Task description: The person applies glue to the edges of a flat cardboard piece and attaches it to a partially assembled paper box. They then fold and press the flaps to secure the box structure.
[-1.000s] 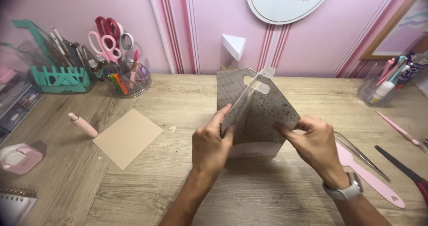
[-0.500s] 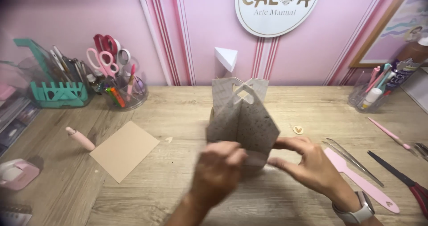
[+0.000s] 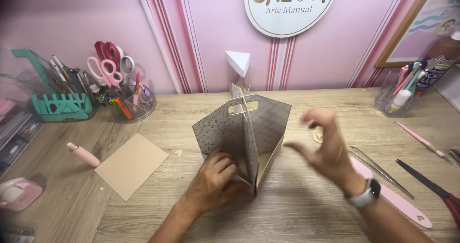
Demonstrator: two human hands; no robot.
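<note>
A patterned grey-beige paper gift box (image 3: 249, 128) with cut-out handle flaps stands upright on the wooden table (image 3: 297, 209). My left hand (image 3: 215, 180) presses against its lower front left side and holds it. My right hand (image 3: 326, 145) hovers to the right of the box, fingers spread and curled, touching nothing. A watch sits on that wrist.
A tan paper square (image 3: 132, 165) and a pink tube (image 3: 83, 154) lie at the left. Scissors and pens stand in a clear cup (image 3: 129, 101). A pink paper folding tool (image 3: 397, 200), tweezers (image 3: 381, 171) and dark scissors (image 3: 429, 185) lie at the right. A white paper wedge (image 3: 238, 63) stands behind.
My right hand has let go of the box and lifted away to the right. The box now stands open with its flaps apart; my left hand stays on it.
</note>
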